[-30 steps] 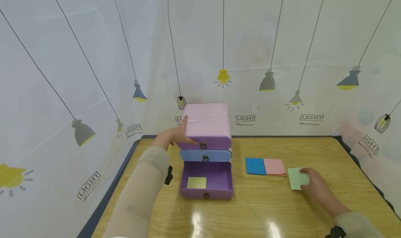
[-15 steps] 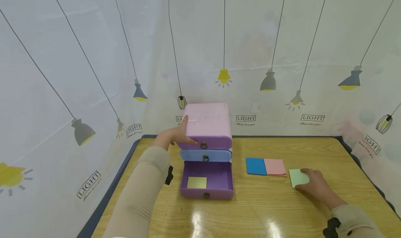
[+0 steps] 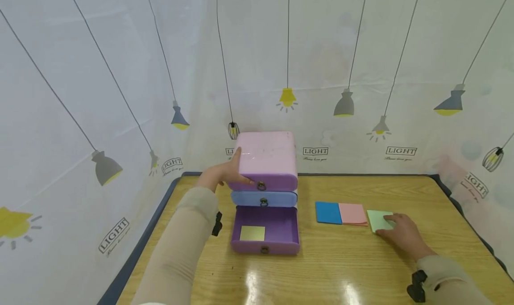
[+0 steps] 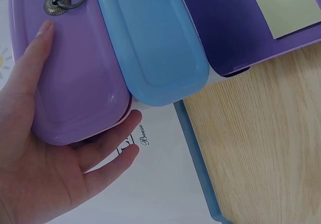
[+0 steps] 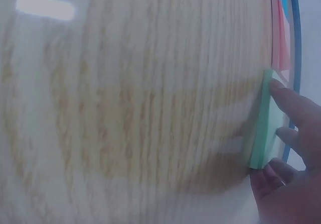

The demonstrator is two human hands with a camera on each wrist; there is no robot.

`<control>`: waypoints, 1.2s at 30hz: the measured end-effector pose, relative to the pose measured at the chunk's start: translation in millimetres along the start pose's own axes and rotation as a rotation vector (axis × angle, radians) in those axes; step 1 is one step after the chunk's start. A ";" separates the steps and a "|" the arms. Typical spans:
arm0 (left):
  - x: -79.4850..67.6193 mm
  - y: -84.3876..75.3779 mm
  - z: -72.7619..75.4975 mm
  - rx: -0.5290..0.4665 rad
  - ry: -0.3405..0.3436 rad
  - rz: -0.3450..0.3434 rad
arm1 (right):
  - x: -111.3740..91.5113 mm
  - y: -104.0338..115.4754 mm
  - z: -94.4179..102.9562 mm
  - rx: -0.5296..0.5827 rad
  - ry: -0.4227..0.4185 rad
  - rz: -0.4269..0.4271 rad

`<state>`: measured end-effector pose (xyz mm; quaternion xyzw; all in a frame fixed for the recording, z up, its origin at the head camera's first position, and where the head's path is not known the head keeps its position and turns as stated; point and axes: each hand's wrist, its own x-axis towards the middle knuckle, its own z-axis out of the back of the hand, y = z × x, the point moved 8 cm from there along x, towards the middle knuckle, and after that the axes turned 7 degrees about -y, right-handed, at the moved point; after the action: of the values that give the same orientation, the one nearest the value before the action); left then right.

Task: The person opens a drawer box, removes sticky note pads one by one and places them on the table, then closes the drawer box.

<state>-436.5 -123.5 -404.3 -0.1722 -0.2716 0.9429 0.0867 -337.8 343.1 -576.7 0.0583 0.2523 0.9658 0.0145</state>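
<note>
A small chest of drawers [image 3: 266,155] with a pink top, a purple top drawer and a blue middle drawer [image 3: 250,199] stands at the table's back. My left hand [image 3: 225,173] rests against its upper left side, thumb on the purple front, other fingers extended along the side in the left wrist view. The purple bottom drawer [image 3: 281,227] is pulled out, with a yellow sticky note pad [image 3: 252,233] inside. On the right, my right hand [image 3: 405,236] pinches a light green sticky note pad [image 3: 377,220] by its edges, close beside a pink pad [image 3: 352,214].
A blue sticky note pad [image 3: 328,212] lies against the pink one's left side. The wooden table [image 3: 333,269] has a dark blue edge, and a white sheet printed with lamps [image 3: 257,50] hangs behind it.
My right hand has shifted the green pad slightly left and away from me, near the pink pad, and turned it a little. The left hand and the chest stay in place.
</note>
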 end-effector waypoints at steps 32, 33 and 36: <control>-0.4 0.4 0.7 -0.001 0.007 0.013 | 22.2 5.7 -7.2 -0.037 -0.007 0.071; -0.3 0.3 0.8 -0.001 0.004 0.013 | 21.7 6.5 -5.9 -0.031 -0.013 0.070; 0.9 0.8 0.6 -0.001 0.003 0.011 | 20.3 8.3 -1.6 0.005 -0.019 0.052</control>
<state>-437.6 -124.2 -404.5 -0.1752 -0.2712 0.9429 0.0818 -358.2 336.2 -571.9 0.0739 0.2531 0.9646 -0.0086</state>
